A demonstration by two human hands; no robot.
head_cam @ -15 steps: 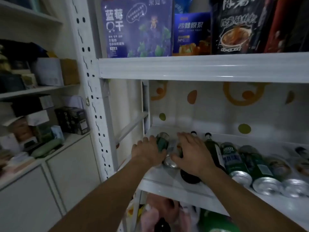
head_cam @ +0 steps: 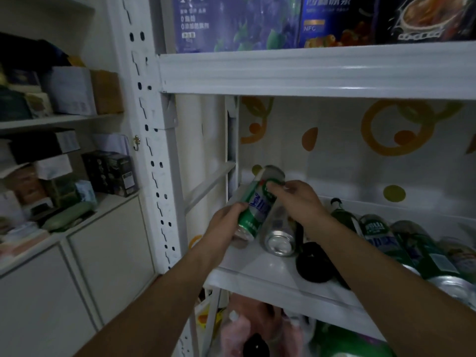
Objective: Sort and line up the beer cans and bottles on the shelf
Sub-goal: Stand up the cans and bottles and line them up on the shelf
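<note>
Half a second ago the green-and-white aluminium beer can (head_cam: pixel 255 207) was almost hidden under both hands, low at the left end of the white metal shelf (head_cam: pixel 257 274). Now it stands out tilted, its top raised toward the back wall and its base down toward the front. The left hand (head_cam: pixel 226 225) has slid to the can's lower end, thumb and fingers curled round it. The right hand (head_cam: pixel 298 202) has moved up and back, its fingers hooked over the can's upper end near the rim. Whether the base touches the shelf cannot be told.

Just right of it lie a silver aluminium can (head_cam: pixel 279 235), base forward, and a dark glass bottle (head_cam: pixel 313 262) – both on their sides. Further right lies a row of green cans (head_cam: pixel 412 251).
</note>
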